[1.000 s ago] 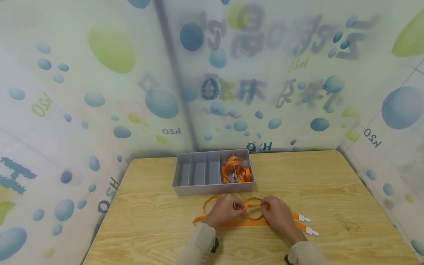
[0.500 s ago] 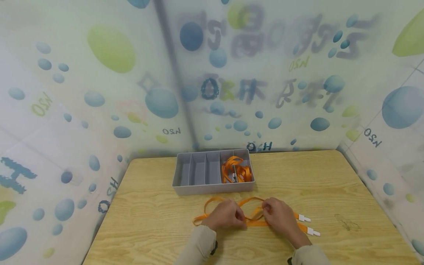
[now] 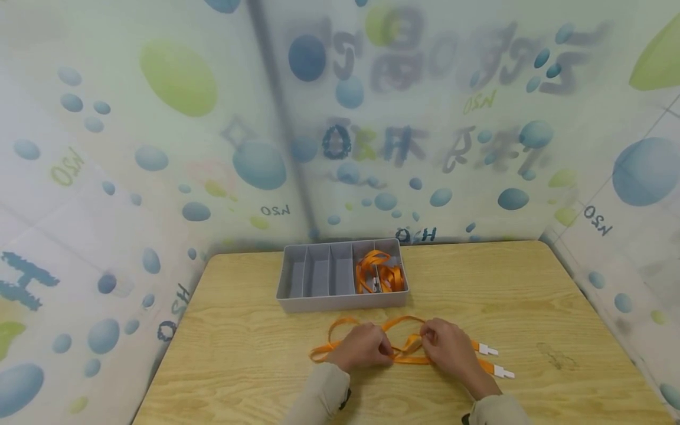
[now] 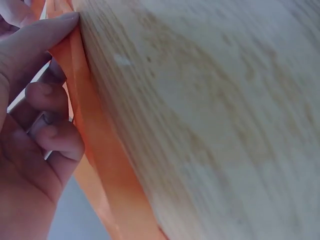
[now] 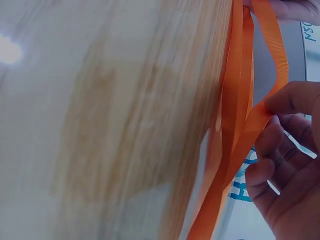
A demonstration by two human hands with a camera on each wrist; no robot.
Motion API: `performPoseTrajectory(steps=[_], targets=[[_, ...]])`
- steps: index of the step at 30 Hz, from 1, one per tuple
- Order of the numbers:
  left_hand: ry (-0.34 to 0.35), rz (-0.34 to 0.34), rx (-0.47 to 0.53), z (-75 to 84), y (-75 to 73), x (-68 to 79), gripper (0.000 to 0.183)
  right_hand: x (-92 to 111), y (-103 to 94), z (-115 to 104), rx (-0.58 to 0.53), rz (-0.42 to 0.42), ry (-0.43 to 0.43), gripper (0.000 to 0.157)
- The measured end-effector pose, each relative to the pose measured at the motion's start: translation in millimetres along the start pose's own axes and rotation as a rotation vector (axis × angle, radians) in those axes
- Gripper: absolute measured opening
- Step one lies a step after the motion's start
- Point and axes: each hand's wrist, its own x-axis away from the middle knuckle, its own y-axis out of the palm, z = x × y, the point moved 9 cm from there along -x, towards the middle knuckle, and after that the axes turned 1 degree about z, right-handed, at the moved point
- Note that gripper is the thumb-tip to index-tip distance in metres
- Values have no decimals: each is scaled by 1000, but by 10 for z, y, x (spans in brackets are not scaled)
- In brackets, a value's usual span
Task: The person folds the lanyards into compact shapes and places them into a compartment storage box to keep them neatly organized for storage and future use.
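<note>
An orange lanyard [image 3: 412, 359] lies looped across the wooden table, with two white plastic clips [image 3: 503, 372] at its right end. My left hand [image 3: 363, 348] is at the middle of the loops, pinching the flat strap [image 4: 82, 75] between thumb and fingers close to the tabletop. Farther right, my right hand [image 3: 448, 348] pinches another stretch of the strap [image 5: 256, 122] with thumb and forefinger. Between the two hands the strap twists and crosses itself. Parts of it are hidden beneath both hands.
Behind the hands stands a grey divided box [image 3: 342, 302]. Bundled orange lanyards [image 3: 390, 278] fill its two right-hand compartments; the three on the left hold nothing. The wooden table [image 3: 239, 330] ends at patterned walls at the back.
My left hand has let the upper strand go and come down toward the near strap, which it now pinches. The right hand keeps its pinch, shifting slightly. The near clip has slid a little right.
</note>
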Motion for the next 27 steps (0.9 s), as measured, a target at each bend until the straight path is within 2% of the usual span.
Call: performPoseTrajectory(steps=[8,16,23,27], targets=[[21,10,88,13,-41,19,5,19,23,0,-51,-8,-40,16],[60,85,125,21,-173,21,7,51,49,31,-107,-8,-80,15],[3,115,253,-32,-261,29,5,110,103,27,-187,-74,-92,12],[-4,128,314,-40,-312,37,7,145,121,-3,-210,-81,-109,21]])
